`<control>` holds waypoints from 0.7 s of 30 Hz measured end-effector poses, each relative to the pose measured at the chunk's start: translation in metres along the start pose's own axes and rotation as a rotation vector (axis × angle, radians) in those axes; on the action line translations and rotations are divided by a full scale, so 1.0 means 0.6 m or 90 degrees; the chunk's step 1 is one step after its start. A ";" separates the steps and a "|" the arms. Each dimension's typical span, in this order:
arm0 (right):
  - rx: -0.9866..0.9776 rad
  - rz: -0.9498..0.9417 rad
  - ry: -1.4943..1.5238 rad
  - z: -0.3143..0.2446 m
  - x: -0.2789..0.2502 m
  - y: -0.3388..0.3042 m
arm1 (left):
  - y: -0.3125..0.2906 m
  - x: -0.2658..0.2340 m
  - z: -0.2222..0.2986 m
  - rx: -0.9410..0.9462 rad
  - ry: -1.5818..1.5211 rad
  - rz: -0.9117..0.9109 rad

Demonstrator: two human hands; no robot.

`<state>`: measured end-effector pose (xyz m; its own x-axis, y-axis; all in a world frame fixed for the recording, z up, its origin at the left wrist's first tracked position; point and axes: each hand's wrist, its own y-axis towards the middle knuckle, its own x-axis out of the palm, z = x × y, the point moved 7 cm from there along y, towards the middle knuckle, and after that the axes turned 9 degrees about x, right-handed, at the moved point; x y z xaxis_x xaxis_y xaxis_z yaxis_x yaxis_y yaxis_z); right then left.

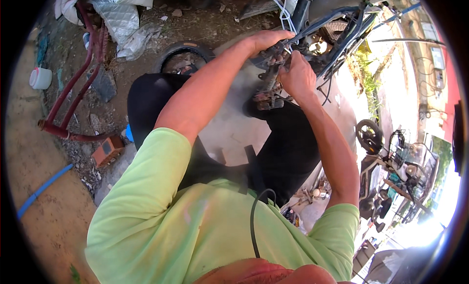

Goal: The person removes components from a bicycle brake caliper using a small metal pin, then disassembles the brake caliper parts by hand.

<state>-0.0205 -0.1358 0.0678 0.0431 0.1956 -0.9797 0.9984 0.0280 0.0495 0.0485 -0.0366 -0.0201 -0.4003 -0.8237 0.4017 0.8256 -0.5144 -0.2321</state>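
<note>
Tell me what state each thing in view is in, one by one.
Left hand: at the dark metal assembly, grip unclear.
Right hand: fingers curled, hold hidden.
Dark, jointed metal assembly: grimy, between the knees.
Thin white cord: looped.
Dark red tubular metal frame: lying on the ground, bare.
Orange rectangular clay brick: lying on the ground.
Long blue hose: slightly curved.

A green short-sleeved shirt, crossed by a black cable, meets black trousers.
</note>
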 end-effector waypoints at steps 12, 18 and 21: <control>0.050 -0.170 -0.075 0.064 0.033 0.118 | 0.014 -0.007 -0.006 0.027 0.001 0.011; 0.164 -0.366 0.230 0.102 0.033 0.126 | 0.016 -0.006 -0.009 0.012 -0.001 0.010; 0.331 -0.387 0.621 0.090 0.020 0.111 | 0.011 -0.006 -0.009 0.003 0.002 0.007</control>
<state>0.0482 -0.1846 0.0488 -0.2512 0.9337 -0.2552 0.7530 0.0228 -0.6576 0.0530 -0.0381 -0.0281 -0.3927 -0.8300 0.3962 0.8319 -0.5042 -0.2317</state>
